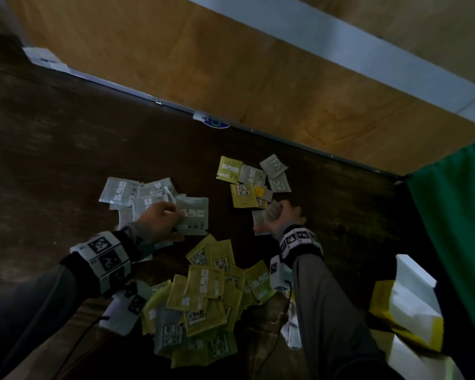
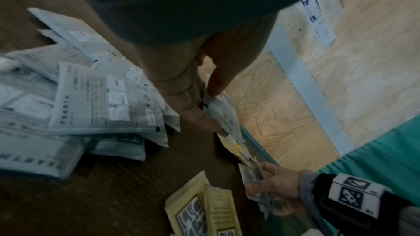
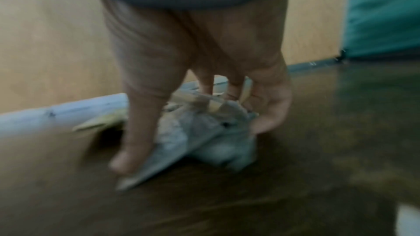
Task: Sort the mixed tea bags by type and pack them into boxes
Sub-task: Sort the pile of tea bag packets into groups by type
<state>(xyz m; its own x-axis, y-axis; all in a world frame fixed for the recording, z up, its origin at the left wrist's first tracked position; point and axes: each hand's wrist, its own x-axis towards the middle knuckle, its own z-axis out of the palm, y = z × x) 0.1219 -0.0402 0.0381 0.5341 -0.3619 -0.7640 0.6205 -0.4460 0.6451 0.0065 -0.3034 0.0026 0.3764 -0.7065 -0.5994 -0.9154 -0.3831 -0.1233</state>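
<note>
Left hand (image 1: 159,220) pinching a grey sachet (image 1: 194,215) at the edge of the grey pile (image 1: 137,193). Right hand (image 1: 281,219) curled round a small bunch of grey tea bags (image 1: 263,218), low on the dark table (image 1: 52,160) next to the unsorted cluster (image 1: 254,182). Yellow heap (image 1: 203,297) sitting closer in. Box (image 1: 412,305) off to the right, nothing packed yet. Main risk, probably: slippery foil fanning out of that loose bunch, landing back among the mixed ones.
</note>
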